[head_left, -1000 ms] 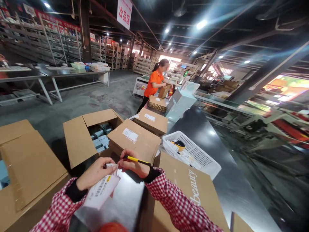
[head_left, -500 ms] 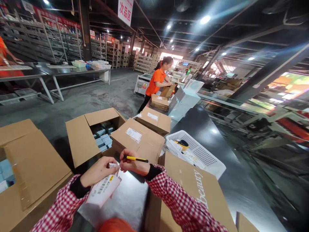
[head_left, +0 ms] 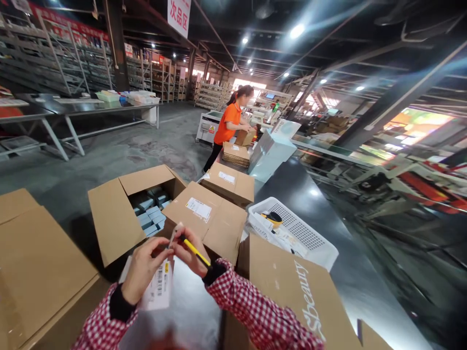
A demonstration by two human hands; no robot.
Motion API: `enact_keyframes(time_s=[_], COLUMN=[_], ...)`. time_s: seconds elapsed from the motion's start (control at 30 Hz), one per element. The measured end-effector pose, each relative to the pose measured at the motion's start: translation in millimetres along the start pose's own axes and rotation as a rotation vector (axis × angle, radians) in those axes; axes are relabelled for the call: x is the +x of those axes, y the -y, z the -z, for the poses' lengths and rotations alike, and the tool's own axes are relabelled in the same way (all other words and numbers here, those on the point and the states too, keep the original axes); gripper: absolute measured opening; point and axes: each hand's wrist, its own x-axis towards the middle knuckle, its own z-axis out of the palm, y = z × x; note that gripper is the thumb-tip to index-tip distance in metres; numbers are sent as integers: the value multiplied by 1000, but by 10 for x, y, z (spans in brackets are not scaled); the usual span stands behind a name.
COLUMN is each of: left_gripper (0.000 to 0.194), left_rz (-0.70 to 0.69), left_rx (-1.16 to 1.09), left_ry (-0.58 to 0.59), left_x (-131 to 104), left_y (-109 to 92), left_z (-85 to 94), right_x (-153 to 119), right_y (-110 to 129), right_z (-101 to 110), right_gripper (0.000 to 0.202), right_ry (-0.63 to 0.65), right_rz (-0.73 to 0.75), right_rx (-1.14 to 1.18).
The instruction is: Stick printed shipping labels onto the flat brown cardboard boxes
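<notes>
Peeling looks like the step in hand: the left hand [head_left: 143, 268] is closed on a white label sheet [head_left: 159, 288] printed with barcodes, while the right hand [head_left: 187, 247] pinches the sheet's top corner between thumb and forefinger and also keeps a yellow pen [head_left: 196, 252] tucked along its fingers, its tip pointing down to the right. Both hands meet low in the near centre, above a pale glossy surface (what it is I cannot tell). To my judgement the next move calls for a steady pull on the lifted corner, with the left hand holding the sheet flat so that it does not curl or tear. Just right of the hands lies a closed carton printed "beauty" [head_left: 292, 296], and to the near left a large plain carton [head_left: 36, 272]. Just beyond the fingers sits a sealed box with a white sticker [head_left: 206, 221], with a second sealed box [head_left: 229, 182] behind it; left of those, an open box [head_left: 134, 206] holds small blue packs. To the right, on a dark table [head_left: 328, 218], stands a white perforated basket [head_left: 299, 233] with papers and a yellow-and-black object. Far off, a person in an orange shirt [head_left: 228, 126] handles cartons at another station.
</notes>
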Motion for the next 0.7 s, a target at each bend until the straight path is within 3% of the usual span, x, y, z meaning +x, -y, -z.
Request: enact_keyframes(time_s=[0.13,0.23,0.37,0.47,0.63,0.7], left_gripper=[32,35,32,33,29,28], left_rz=[114,143,-55,-188,-191,-169], left_rx=[-133,-172,28,212,396,472], left_ry=[-35,-123,-314,-388,-327,-257], left_x=[95,186,421,741,1328,1492], left_y=[169,371,718,992,1338,1425], left_z=[-91,-151,-239,-318,-514,-605], right_x=[166,336,747,1210,1926,2094], right_y=[-243,-445,-691,-837,-1037,-1116], right_z=[44,80,134,220,466,584], right_gripper=[17,16,15,14,21,22], right_ry=[27,-61,-220,-226,-58,-35], right_rz=[113,153,145,118,22,36], right_rx=[-248,-349,-298,-274,-149,-282])
